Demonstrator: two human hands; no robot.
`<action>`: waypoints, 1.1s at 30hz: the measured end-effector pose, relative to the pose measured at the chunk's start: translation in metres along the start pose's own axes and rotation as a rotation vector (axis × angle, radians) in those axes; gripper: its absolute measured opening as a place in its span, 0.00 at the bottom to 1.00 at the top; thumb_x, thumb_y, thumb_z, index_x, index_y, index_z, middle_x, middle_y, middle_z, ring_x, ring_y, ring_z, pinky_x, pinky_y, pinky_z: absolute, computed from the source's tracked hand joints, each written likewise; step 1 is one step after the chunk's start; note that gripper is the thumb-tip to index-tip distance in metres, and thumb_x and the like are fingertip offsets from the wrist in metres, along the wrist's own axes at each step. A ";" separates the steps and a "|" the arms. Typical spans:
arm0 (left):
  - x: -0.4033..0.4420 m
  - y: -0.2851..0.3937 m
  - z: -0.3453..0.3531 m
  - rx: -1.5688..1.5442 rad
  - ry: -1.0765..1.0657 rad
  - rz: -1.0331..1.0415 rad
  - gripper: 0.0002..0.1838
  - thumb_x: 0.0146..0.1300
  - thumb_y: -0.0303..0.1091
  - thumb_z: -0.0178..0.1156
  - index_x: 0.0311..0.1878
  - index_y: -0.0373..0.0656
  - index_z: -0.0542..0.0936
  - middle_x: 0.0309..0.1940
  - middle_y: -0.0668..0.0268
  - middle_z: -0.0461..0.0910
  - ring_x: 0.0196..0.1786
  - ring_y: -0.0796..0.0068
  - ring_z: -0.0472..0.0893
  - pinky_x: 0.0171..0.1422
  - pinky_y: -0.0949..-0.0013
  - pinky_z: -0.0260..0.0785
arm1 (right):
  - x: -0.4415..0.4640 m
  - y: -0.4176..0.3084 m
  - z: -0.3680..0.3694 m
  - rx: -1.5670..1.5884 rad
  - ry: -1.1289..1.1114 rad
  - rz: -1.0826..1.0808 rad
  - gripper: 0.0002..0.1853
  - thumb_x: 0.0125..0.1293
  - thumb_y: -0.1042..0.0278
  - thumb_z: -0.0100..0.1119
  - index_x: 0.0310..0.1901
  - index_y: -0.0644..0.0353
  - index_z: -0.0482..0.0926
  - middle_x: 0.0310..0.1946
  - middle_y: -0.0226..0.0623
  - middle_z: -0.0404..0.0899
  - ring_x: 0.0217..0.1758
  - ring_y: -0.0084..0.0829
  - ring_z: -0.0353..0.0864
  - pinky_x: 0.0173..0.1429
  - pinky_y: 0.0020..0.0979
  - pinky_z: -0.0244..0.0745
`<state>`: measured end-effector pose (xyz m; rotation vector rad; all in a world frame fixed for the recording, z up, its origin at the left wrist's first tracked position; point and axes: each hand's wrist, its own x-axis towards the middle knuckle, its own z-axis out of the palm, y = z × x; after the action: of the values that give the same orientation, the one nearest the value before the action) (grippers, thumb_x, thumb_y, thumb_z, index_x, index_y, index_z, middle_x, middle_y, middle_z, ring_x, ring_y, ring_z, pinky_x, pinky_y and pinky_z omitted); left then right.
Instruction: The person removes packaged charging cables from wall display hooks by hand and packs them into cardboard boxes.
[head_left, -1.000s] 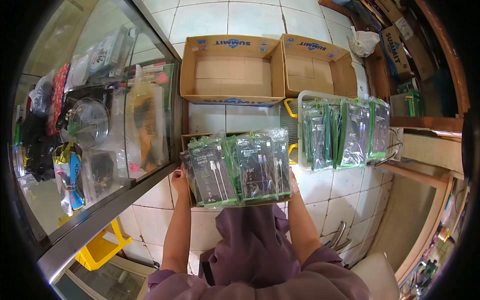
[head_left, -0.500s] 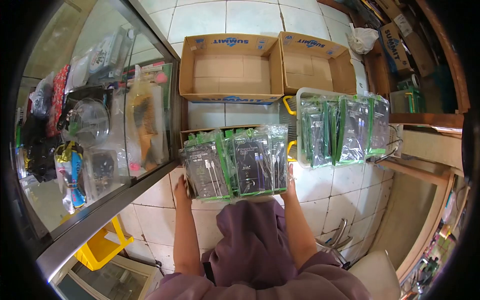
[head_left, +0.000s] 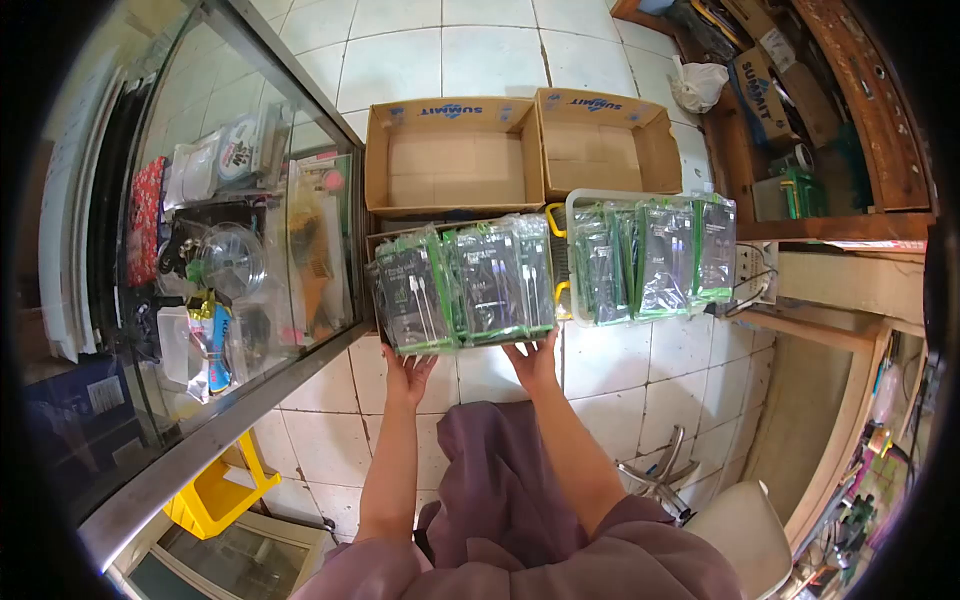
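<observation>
A cardboard box [head_left: 385, 236] full of upright plastic-wrapped charging cable packs [head_left: 490, 285] stands on the tiled floor in front of me. Against its near side, at the left, rests my left hand [head_left: 408, 374], fingers spread. My right hand [head_left: 533, 360] touches the same side farther right, its fingers apart too. Right of the box is a pale basket [head_left: 574, 250] with yellow handles, filled with similar packs [head_left: 665, 255]. Behind them are two shallow cardboard boxes [head_left: 455, 155] [head_left: 607, 140] marked SUMMIT, with bare bottoms showing.
A glass display case [head_left: 300, 250] with wrapped goods runs along the left. Below it is a yellow plastic object [head_left: 215, 495]. Wooden shelving [head_left: 850, 228], a white bag [head_left: 699, 84] and a power outlet with cables [head_left: 752, 272] are at the right. A chair [head_left: 745, 535] stands near me.
The filled box has moved away from me, up close to the empty boxes. My hands have shifted from its sides to its near face. The whole view has shifted slightly.
</observation>
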<state>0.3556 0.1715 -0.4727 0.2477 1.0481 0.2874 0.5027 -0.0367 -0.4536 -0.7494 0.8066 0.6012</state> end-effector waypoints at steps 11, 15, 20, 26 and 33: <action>0.007 0.032 0.027 -0.044 0.140 -0.068 0.46 0.69 0.68 0.39 0.74 0.36 0.49 0.75 0.55 0.51 0.71 0.44 0.62 0.70 0.48 0.63 | -0.010 -0.030 0.042 -0.197 0.192 0.175 0.51 0.65 0.22 0.34 0.76 0.58 0.42 0.73 0.52 0.54 0.71 0.48 0.65 0.67 0.52 0.67; -0.061 0.045 0.067 0.269 0.354 -0.188 0.36 0.71 0.60 0.45 0.68 0.37 0.62 0.66 0.56 0.66 0.58 0.54 0.77 0.56 0.53 0.72 | -0.064 -0.063 0.064 -0.642 0.159 0.209 0.48 0.66 0.24 0.40 0.74 0.59 0.53 0.65 0.52 0.68 0.59 0.46 0.78 0.59 0.48 0.74; -0.081 0.071 0.136 1.046 0.280 0.375 0.16 0.66 0.44 0.58 0.42 0.39 0.78 0.35 0.62 0.81 0.38 0.66 0.82 0.41 0.65 0.73 | -0.072 -0.121 0.105 -1.274 -0.086 -0.371 0.15 0.65 0.58 0.60 0.48 0.59 0.79 0.36 0.39 0.86 0.39 0.33 0.85 0.43 0.32 0.78; -0.068 0.127 0.264 1.455 0.200 0.796 0.10 0.61 0.38 0.60 0.35 0.39 0.79 0.32 0.58 0.78 0.37 0.58 0.79 0.45 0.60 0.73 | -0.054 -0.187 0.205 -1.561 -0.165 -0.687 0.11 0.62 0.63 0.63 0.40 0.61 0.82 0.31 0.43 0.85 0.34 0.36 0.86 0.41 0.34 0.79; 0.046 0.163 0.277 1.803 0.167 0.691 0.16 0.60 0.34 0.59 0.49 0.36 0.77 0.47 0.49 0.75 0.52 0.48 0.76 0.58 0.53 0.69 | 0.069 -0.193 0.241 -1.714 -0.122 -0.723 0.09 0.59 0.68 0.61 0.38 0.62 0.83 0.31 0.45 0.85 0.35 0.43 0.85 0.43 0.39 0.80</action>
<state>0.6014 0.3221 -0.3228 2.2502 1.0851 -0.1225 0.7801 0.0497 -0.3278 -2.3770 -0.3510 0.5554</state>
